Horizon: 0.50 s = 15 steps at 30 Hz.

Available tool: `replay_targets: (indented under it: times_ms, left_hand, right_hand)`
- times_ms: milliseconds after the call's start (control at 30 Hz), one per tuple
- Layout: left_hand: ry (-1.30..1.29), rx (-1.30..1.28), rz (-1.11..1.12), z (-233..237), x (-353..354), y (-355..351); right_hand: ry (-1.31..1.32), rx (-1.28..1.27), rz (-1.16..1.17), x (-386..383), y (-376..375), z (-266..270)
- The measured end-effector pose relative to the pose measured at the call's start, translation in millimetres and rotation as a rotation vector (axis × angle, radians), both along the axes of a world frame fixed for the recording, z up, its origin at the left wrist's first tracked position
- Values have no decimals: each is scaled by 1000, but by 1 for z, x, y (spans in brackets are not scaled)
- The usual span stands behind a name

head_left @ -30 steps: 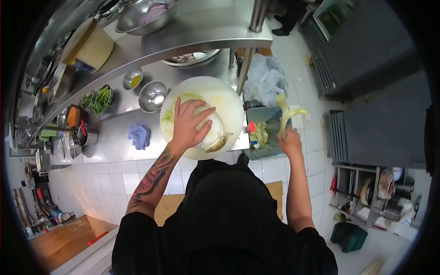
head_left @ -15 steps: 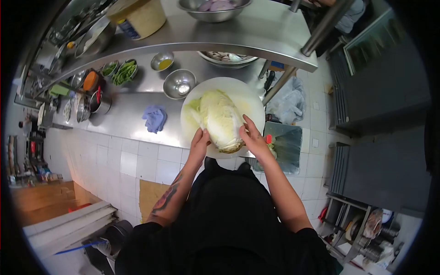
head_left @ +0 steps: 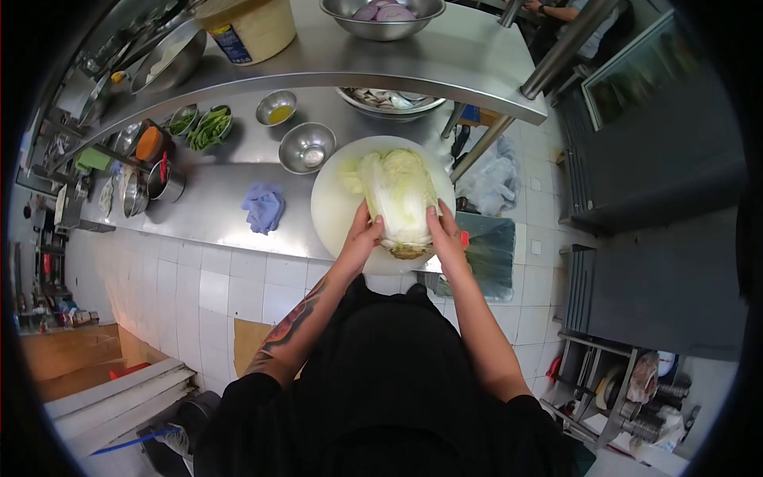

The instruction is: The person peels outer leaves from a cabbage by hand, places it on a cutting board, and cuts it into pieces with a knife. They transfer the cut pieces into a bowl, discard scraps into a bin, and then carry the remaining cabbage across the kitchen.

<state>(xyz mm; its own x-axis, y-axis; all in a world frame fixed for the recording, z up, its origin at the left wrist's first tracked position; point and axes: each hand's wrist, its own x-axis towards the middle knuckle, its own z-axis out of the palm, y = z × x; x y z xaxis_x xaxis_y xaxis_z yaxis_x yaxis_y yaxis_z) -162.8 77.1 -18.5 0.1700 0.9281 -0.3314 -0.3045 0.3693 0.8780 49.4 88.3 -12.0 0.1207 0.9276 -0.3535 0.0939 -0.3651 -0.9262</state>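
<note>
A whole napa cabbage (head_left: 400,195) lies on a round white cutting board (head_left: 330,199), its leafy end pointing away from me and its brown stem end facing me. My left hand (head_left: 364,237) holds the cabbage's lower left side, thumb on the pale outer rib. On the opposite side, my right hand (head_left: 445,234) grips it with the thumb on top and the fingers along the side. The fingertips under the cabbage are hidden. A pale green piece of leaf (head_left: 350,175) shows on the board at its left.
Left of the board are a blue cloth (head_left: 263,208) and an empty steel bowl (head_left: 307,148). Behind stands a bowl of fish-like pieces (head_left: 389,102) under a steel shelf (head_left: 318,79). A shelf post (head_left: 482,149) rises at right, near plastic bags (head_left: 489,179).
The cabbage has been rolled between my hands, so a broad white rib now faces up and its length runs straighter away from me. Both hands have shifted slightly with it.
</note>
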Motion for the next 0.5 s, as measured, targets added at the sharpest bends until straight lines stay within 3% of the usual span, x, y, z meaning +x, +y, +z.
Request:
replay_targets:
  times_ms: [100, 133, 167, 233, 300, 367, 433, 500]
  left_hand:
    - [16, 85, -10, 3, -3, -3]
    - [15, 85, -20, 2, -5, -4]
    - [-9, 99, 2, 0, -6, -5]
    - [-34, 106, 16, -11, -13, -4]
    - [139, 157, -1, -27, -27, 0]
    - [215, 86, -47, -24, -42, -1]
    - [508, 236, 82, -36, -49, -9]
    - [630, 231, 154, -7, -48, -19]
  right_hand:
    - [135, 85, -25, -8, 1, -3]
    - [148, 73, -44, -18, -4, 32]
    - [146, 70, -53, -22, -3, 30]
    - [-20, 195, 34, -27, 9, 20]
    - [-127, 259, -7, -22, 21, -10]
    - [-33, 238, 132, -1, 31, -13]
    - [-13, 271, 63, 29, 29, 12]
    - [-147, 293, -22, 69, 22, 18]
